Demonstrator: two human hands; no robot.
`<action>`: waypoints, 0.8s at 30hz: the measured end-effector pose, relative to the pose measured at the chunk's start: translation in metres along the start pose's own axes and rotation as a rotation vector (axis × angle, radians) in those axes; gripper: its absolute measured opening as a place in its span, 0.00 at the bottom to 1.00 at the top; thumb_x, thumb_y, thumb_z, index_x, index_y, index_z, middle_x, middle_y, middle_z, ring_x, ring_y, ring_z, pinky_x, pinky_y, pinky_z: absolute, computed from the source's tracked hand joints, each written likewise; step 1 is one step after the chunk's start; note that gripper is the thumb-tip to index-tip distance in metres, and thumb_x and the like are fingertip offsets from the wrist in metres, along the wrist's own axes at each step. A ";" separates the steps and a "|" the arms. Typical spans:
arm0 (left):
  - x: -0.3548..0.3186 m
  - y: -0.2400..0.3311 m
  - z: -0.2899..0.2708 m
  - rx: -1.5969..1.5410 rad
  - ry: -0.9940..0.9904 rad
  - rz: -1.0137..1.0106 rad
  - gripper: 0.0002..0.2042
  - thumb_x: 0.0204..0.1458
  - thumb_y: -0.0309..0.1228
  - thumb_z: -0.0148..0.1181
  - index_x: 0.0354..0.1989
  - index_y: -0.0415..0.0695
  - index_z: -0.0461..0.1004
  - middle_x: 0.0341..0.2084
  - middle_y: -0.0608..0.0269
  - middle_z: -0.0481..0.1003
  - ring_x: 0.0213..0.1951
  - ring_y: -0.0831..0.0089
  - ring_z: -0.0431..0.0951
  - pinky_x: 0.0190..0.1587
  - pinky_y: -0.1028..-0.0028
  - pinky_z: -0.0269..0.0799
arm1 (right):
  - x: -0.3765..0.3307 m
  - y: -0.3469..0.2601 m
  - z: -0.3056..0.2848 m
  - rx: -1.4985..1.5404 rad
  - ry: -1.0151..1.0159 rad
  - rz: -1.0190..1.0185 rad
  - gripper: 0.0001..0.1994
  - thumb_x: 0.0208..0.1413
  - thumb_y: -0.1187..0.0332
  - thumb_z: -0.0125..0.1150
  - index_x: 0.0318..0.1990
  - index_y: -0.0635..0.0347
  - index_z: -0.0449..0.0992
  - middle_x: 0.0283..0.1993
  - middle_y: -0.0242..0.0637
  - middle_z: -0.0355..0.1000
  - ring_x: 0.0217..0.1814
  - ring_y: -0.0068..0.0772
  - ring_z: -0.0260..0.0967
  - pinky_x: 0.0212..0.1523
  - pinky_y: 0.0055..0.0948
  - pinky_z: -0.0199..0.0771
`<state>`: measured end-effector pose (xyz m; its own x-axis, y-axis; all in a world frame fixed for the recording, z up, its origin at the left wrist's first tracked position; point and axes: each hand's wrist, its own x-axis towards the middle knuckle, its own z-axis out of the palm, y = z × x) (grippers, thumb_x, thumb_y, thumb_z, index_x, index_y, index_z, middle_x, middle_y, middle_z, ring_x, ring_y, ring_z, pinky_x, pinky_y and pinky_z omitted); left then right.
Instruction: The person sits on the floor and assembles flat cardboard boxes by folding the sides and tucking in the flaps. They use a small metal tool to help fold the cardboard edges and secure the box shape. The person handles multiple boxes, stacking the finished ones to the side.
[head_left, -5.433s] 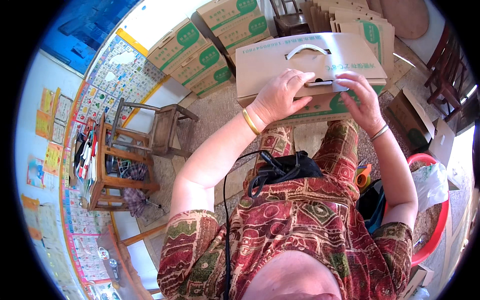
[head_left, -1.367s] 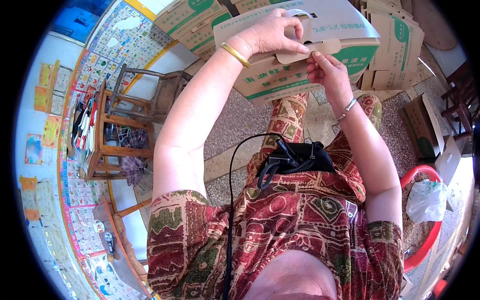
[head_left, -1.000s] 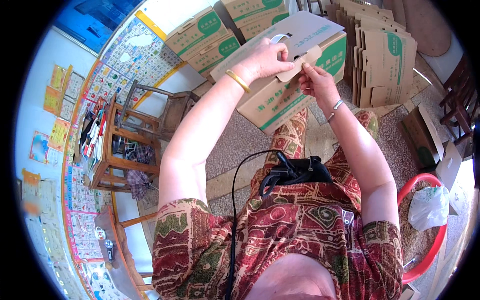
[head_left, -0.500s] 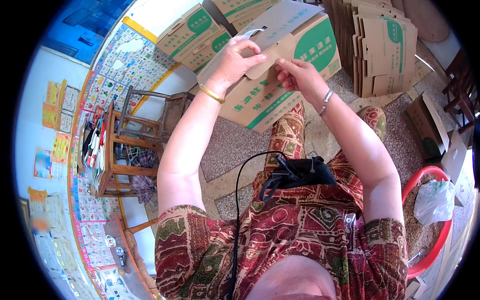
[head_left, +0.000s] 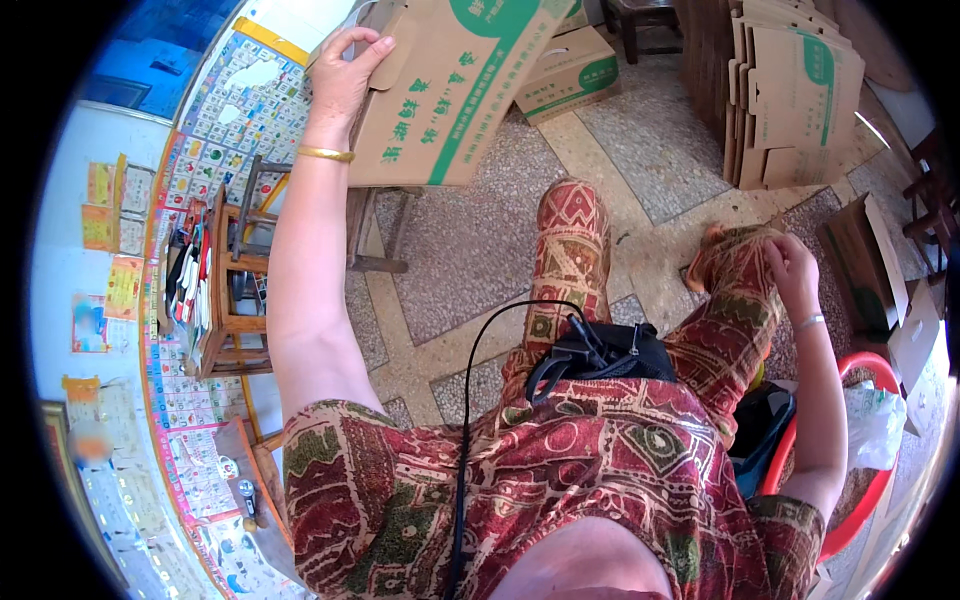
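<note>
My left hand (head_left: 343, 78) is up at the upper left, its fingers closed on the top edge of a brown cardboard box (head_left: 440, 110) with green printing, near the flap. A thin pale strap shows beside those fingers. The box hangs tilted over a wooden stool, and its upper part runs out of the picture. My right hand (head_left: 795, 270) is by my right knee, away from the box, its fingers loosely curled with nothing visible in them.
Another printed carton (head_left: 570, 75) stands on the stone floor beyond the box. Flattened cartons (head_left: 795, 105) are stacked at the upper right, and an open carton (head_left: 865, 265) sits below them. A red-rimmed basin (head_left: 875, 370) with a white plastic bag (head_left: 872, 425) is at the lower right.
The box has moved left with my left hand, uncovering floor and a carton. My right hand has left the flap and dropped down to the right.
</note>
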<state>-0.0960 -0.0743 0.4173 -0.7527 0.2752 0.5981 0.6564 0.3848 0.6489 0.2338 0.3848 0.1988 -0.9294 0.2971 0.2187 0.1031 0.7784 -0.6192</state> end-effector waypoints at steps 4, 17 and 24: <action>0.018 -0.035 0.018 0.399 -0.014 0.212 0.09 0.39 0.37 0.72 0.27 0.50 0.78 0.42 0.54 0.69 0.47 0.63 0.70 0.52 0.68 0.67 | -0.030 -0.003 -0.001 -0.144 0.037 -0.258 0.04 0.49 0.70 0.60 0.31 0.59 0.74 0.37 0.41 0.71 0.44 0.46 0.68 0.47 0.39 0.66; 0.007 -0.141 0.168 0.352 -0.245 0.105 0.08 0.37 0.39 0.70 0.25 0.58 0.77 0.51 0.48 0.64 0.55 0.49 0.62 0.58 0.60 0.59 | -0.092 -0.064 -0.021 -0.251 -0.051 -0.178 0.06 0.39 0.72 0.62 0.28 0.55 0.73 0.36 0.34 0.69 0.47 0.43 0.65 0.56 0.47 0.57; 0.014 -0.183 0.231 0.281 -0.323 0.042 0.07 0.38 0.39 0.69 0.26 0.59 0.77 0.56 0.46 0.60 0.58 0.46 0.58 0.61 0.56 0.53 | -0.088 -0.077 -0.033 -0.260 -0.110 -0.113 0.07 0.38 0.72 0.63 0.28 0.54 0.72 0.33 0.32 0.68 0.44 0.41 0.65 0.55 0.49 0.57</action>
<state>-0.2382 0.0630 0.1982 -0.7325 0.5404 0.4140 0.6808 0.5802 0.4471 0.3190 0.3169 0.2521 -0.9716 0.1496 0.1834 0.0706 0.9228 -0.3788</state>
